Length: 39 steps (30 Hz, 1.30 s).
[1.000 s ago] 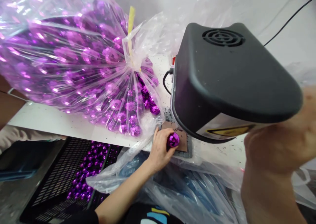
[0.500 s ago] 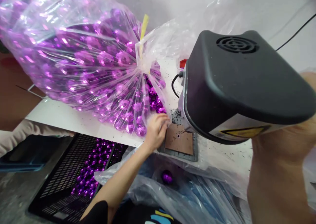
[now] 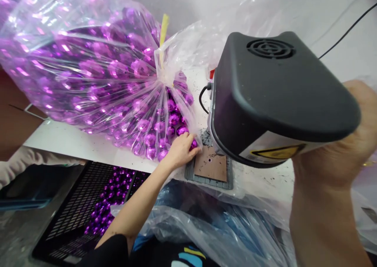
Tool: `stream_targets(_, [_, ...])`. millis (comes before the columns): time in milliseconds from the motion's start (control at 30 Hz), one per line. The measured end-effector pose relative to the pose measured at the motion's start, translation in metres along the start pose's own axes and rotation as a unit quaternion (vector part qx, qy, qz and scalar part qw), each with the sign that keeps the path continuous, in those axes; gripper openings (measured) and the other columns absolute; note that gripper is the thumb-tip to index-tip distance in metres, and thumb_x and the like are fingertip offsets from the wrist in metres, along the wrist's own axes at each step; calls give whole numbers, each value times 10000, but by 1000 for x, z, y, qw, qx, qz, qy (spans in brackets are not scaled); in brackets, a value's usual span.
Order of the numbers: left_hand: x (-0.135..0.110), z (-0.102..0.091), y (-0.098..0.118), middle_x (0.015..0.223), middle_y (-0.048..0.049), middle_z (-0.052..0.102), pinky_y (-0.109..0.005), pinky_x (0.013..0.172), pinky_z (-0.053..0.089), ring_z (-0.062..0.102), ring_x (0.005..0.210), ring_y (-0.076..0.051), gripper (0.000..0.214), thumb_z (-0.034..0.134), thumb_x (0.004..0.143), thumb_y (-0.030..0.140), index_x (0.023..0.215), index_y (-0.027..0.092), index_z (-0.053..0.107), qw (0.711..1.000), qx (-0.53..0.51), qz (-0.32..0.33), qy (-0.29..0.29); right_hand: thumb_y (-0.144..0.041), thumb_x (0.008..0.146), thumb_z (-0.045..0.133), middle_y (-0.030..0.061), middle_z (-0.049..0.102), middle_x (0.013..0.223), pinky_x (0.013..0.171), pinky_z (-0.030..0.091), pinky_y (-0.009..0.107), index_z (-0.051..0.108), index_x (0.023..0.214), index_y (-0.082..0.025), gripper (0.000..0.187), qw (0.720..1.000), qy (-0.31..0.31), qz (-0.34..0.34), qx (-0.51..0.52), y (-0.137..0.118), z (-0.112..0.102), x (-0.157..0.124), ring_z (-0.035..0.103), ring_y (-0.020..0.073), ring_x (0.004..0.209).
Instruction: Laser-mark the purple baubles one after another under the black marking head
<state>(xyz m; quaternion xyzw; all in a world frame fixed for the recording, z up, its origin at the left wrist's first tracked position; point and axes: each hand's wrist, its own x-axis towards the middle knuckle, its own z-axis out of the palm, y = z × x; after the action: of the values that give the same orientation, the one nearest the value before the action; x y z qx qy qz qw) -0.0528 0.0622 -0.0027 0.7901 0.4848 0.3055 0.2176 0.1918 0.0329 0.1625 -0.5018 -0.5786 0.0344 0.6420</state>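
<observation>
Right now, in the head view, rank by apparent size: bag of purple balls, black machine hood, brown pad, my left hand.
1. bag of purple balls
2. black machine hood, enlarged by nearness
3. brown pad and left hand look alike

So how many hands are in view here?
2. The left hand at the lower edge of the clear bag of purple balls; the right hand raised beside the black machine head. None other shows.

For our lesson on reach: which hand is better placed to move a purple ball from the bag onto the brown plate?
Probably left. The left hand is at the mouth of the bag, fingers on a purple ball, beside the brown plate. The right hand is raised by the machine, far from the bag.
</observation>
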Motion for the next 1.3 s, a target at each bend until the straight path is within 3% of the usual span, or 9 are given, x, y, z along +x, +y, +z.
stream_targets(133, [-24, -7, 15, 1281, -147, 613, -477, 1050, 460, 572, 1234, -294, 470, 644, 884, 296, 1326, 185, 526, 999, -35, -10, -30, -452, 916, 541, 1, 391, 640, 573, 303, 167, 532, 725, -91, 409, 1000, 2, 3, 5, -2, 2, 0, 406, 6, 639])
stream_targets(300, [-36, -16, 30, 1178, -75, 665, -386, 987, 493, 627, 1106, -243, 458, 756, 813, 382, 1205, 201, 602, 972, -178, -115, 103, -468, 913, 554, 5, 382, 658, 626, 307, 194, 529, 721, -92, 423, 1000, 8, -1, 2, -3, 2, 1, 397, 14, 700])
stream_targets(400, [-43, -22, 40, 1110, -47, 674, -302, 797, 549, 661, 959, -194, 451, 709, 850, 472, 1213, 226, 605, 912, -336, -185, 148, -517, 926, 518, -8, 371, 621, 608, 284, 201, 518, 722, -94, 469, 1000, 1, 3, -10, -1, 0, 1, 380, -2, 642])
stream_targets(500, [-47, -24, 49, 885, -12, 654, -236, 520, 486, 645, 670, -146, 447, 610, 899, 561, 1191, 225, 571, 816, -519, -241, 79, -512, 946, 487, -27, 359, 573, 578, 261, 202, 506, 733, -92, 471, 1000, -10, -5, -26, 1, -1, 1, 352, -21, 554])
stream_targets(667, [-48, -13, 53, 885, -17, 664, -233, 584, 509, 662, 711, -138, 426, 709, 847, 516, 1113, 206, 587, 740, -625, -248, -5, -521, 943, 481, -20, 393, 607, 578, 274, 190, 527, 768, -100, 459, 1000, -14, 10, -6, -3, 0, 0, 406, -10, 590])
stream_targets(767, [-49, -4, 50, 927, -29, 690, -259, 642, 537, 673, 738, -150, 531, 787, 779, 491, 1180, 204, 589, 767, -591, -247, -30, -449, 931, 523, -3, 410, 654, 611, 294, 200, 541, 759, -96, 393, 1000, 0, 15, -6, -6, 1, 0, 423, 4, 663])
stream_targets(867, [-49, 6, 47, 982, -41, 708, -294, 684, 561, 676, 779, -174, 566, 794, 779, 454, 1249, 215, 588, 857, -462, -228, -34, -461, 921, 536, 0, 414, 670, 617, 302, 201, 536, 743, -94, 408, 1000, -3, 19, -3, -7, 1, 0, 415, 5, 671])
stream_targets(1000, [-47, 22, 46, 1238, -103, 673, -447, 996, 532, 643, 1144, -278, 479, 743, 843, 402, 1264, 216, 609, 959, -254, -126, -15, -479, 925, 525, -9, 418, 668, 591, 304, 174, 519, 750, -93, 424, 1000, -11, 22, -2, -8, 0, 0, 406, -12, 630])
stream_targets(1300, [-45, 45, 59, 1249, -101, 646, -440, 985, 521, 626, 1159, -281, 406, 700, 875, 355, 1251, 242, 599, 999, -25, -39, 8, -438, 930, 515, -7, 392, 649, 578, 297, 148, 513, 742, -94, 391, 1000, -17, 17, -2, -6, 1, 2, 391, -11, 634])
